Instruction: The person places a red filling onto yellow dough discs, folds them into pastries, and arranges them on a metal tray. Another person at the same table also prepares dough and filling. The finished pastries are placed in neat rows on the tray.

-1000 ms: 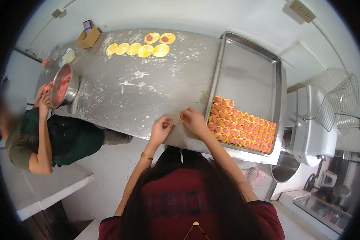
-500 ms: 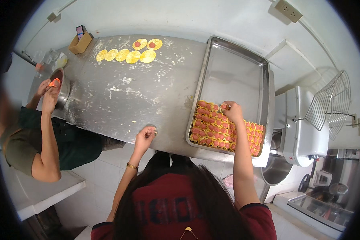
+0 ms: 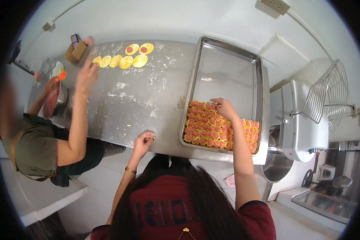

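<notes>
A large metal tray holds tight rows of dumplings with yellow wrappers and pink filling in its near part. My right hand reaches over the far row of these dumplings. Its fingers stretch leftward, finger and thumb apart, with a dumpling just below the fingertips. My left hand hovers near the table's front edge, left of the tray, its fingers curled together. Whatever those fingers hold, if anything, is too small to make out.
Round yellow wrappers lie on the floured metal table, two with pink filling. To the left, a co-worker's blurred hand reaches over the table; their other hand holds an orange tool by a metal bowl. A white machine stands at right.
My right hand has stopped pinching a dumpling; its fingers now extend over the row's end. The co-worker's nearer hand has left the bowl and swung toward the wrappers. My view has shifted slightly.
</notes>
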The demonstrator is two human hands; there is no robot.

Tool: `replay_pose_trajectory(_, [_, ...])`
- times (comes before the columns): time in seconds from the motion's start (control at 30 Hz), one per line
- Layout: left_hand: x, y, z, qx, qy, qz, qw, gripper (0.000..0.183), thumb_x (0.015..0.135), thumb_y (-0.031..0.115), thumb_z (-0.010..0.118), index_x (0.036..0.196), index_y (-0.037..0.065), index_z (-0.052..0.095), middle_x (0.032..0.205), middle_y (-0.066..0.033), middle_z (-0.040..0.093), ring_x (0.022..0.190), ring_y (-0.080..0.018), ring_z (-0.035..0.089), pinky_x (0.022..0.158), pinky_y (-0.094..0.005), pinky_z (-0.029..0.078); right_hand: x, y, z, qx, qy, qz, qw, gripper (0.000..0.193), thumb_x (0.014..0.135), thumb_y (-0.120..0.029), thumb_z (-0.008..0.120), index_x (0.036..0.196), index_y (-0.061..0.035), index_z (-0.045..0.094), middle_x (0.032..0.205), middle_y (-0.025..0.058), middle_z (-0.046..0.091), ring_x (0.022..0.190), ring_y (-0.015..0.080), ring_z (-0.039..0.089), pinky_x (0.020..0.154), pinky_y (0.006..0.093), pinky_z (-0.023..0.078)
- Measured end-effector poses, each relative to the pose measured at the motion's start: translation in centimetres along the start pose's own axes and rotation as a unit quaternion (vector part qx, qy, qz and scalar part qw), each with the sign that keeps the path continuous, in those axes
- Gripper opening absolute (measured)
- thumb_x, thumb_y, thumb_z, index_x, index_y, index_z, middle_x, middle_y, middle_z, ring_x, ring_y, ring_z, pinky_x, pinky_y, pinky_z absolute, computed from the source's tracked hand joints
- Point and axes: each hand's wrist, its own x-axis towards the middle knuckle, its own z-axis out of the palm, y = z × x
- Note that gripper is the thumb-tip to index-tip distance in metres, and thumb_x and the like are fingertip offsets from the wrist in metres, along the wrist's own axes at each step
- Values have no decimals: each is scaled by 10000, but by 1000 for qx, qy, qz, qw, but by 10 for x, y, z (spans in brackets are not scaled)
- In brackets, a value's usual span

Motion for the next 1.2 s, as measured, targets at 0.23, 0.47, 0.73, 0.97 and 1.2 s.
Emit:
replay_pose_trajectory(0.23, [4, -5, -5, -17, -32, 1, 999, 181, 827, -9, 619, 1006, 9, 630, 892, -16, 651, 797, -64, 585, 734, -215, 478, 7, -6, 6, 49, -80, 26, 995, 363, 722, 37, 542, 1030, -86, 687, 956, 135, 665, 707, 288, 656, 608, 368, 550])
replay_pose_trajectory(0.47, [7, 1, -7, 7, -41, -17, 999, 194, 828, -13, 598, 1021, 0, 620, 891, -19, 641, 793, -74, 585, 715, -215, 478, 1, -13, 0, 79, -83, 67, 991, 401, 733, 47, 518, 1094, -62, 655, 990, 161, 660, 791, 283, 657, 599, 363, 560])
replay_pose_trajectory(0.73, [19, 14, -8, 119, 108, 52, 986, 169, 860, 46, 553, 1017, 18, 612, 858, -99, 595, 726, -177, 591, 664, -310, 479, 3, 10, -1, 29, -55, 21, 998, 467, 744, 59, 442, 1142, -81, 644, 1026, 161, 664, 913, 279, 639, 837, 347, 507])
replay_pose_trajectory(0.97, [23, 13, -1, 267, 179, 187, 928, 135, 884, 127, 537, 966, 40, 598, 911, -146, 568, 779, -335, 578, 683, -399, 470, 5, 7, -12, 38, -104, 34, 993, 404, 714, 77, 540, 1065, -69, 676, 992, 139, 674, 862, 240, 639, 761, 313, 516])
replay_pose_trajectory(1.2, [24, 6, 0, 254, 197, 165, 932, 101, 867, 137, 544, 936, 70, 577, 929, -116, 572, 759, -326, 592, 649, -407, 483, 3, 23, -19, 55, -61, 41, 996, 352, 670, 82, 617, 999, -30, 674, 927, 88, 680, 847, 208, 641, 750, 320, 518])
